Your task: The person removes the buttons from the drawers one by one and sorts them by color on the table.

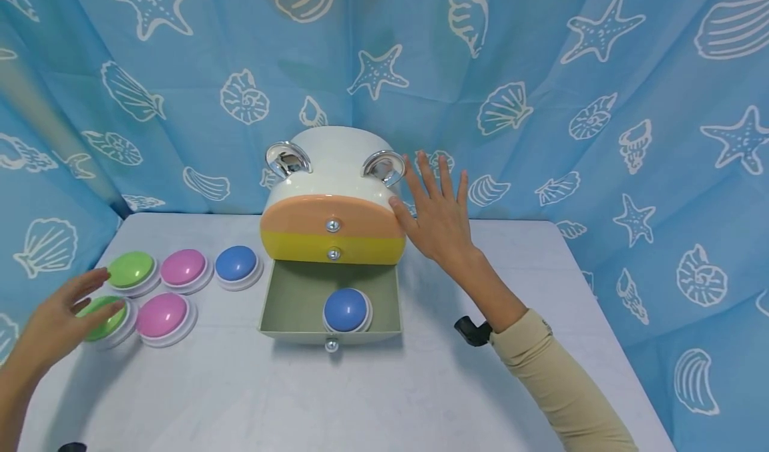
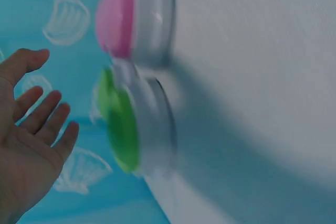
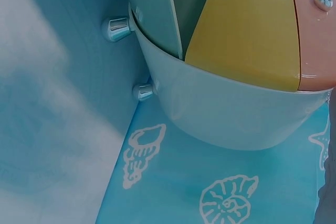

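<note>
My left hand [image 1: 51,322] hovers at the left over the front green push light [image 1: 103,317], thumb and fingers spread apart with nothing between them. In the left wrist view its palm and loosely bent fingers show beside that green-domed light [image 2: 123,129]. At the right side of the white cabinet [image 1: 342,158], my right hand [image 1: 441,221] is held with straight, spread fingers, the thumb right at the cabinet's edge. The cabinet's bottom drawer [image 1: 300,305] is pulled out, and a blue push light [image 1: 345,310] sits inside it. Above, the orange drawer [image 1: 300,215] and yellow drawer [image 1: 300,246] are closed.
Another green light [image 1: 131,269], two pink lights [image 1: 183,267] and a blue light [image 1: 236,264] stand grouped left of the cabinet. Two silver ear-like loops [image 1: 288,158] rise from its top. Behind the white table [image 1: 210,398] hangs a blue curtain [image 1: 420,118] with shell prints.
</note>
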The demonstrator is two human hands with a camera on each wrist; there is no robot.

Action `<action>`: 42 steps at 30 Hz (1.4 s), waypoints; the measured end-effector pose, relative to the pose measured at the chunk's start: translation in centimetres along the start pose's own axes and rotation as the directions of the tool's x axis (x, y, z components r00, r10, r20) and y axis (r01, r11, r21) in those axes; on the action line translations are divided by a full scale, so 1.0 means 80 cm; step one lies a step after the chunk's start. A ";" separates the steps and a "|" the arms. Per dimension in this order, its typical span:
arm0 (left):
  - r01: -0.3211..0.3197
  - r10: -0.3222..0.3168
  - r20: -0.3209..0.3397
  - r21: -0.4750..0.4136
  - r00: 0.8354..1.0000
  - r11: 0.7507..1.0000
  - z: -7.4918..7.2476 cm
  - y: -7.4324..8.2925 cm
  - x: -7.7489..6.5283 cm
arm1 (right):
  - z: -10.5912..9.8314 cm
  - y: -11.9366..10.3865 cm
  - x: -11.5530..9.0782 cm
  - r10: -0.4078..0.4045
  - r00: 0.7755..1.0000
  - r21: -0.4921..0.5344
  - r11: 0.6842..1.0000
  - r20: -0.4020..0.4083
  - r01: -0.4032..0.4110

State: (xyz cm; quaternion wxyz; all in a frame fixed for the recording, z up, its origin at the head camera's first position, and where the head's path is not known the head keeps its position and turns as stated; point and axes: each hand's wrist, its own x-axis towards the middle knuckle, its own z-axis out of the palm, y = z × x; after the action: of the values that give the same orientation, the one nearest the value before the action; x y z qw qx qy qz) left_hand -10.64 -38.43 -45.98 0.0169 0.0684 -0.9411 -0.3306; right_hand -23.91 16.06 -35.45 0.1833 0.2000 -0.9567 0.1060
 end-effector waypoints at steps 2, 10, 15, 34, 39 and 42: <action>-0.072 0.072 0.003 -0.047 0.997 0.996 -0.002 0.042 -0.006 | 0.000 0.000 0.000 -0.001 1.000 -0.002 1.000 -0.001 0.001; -0.292 0.308 0.071 -0.175 0.949 0.940 0.015 0.154 -0.020 | 0.000 -0.001 0.000 0.001 1.000 -0.011 1.000 -0.016 -0.001; -0.386 0.428 0.143 -0.249 0.893 0.888 0.046 0.201 -0.021 | 0.001 0.000 0.000 0.000 0.999 -0.014 1.000 -0.033 -0.001; -0.543 0.630 0.394 -0.319 0.669 0.777 0.184 0.279 0.010 | 0.002 0.000 -0.002 0.001 0.998 -0.025 1.000 -0.068 -0.003; -0.550 0.619 0.453 -0.292 0.641 0.783 0.198 0.284 0.019 | 0.003 -0.001 -0.002 -0.003 0.997 -0.024 1.000 -0.071 0.001; -0.534 0.607 0.487 -0.299 0.628 0.791 0.203 0.287 0.024 | 0.003 -0.001 -0.002 -0.003 0.997 -0.026 1.000 -0.073 0.001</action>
State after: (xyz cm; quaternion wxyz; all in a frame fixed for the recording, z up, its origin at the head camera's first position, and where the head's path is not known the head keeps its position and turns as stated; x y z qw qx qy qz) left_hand -16.51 -10.85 -44.35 -0.1512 -0.3344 -0.8529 -0.3714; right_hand -23.85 15.98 -35.72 0.2207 0.1947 -0.9504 0.1007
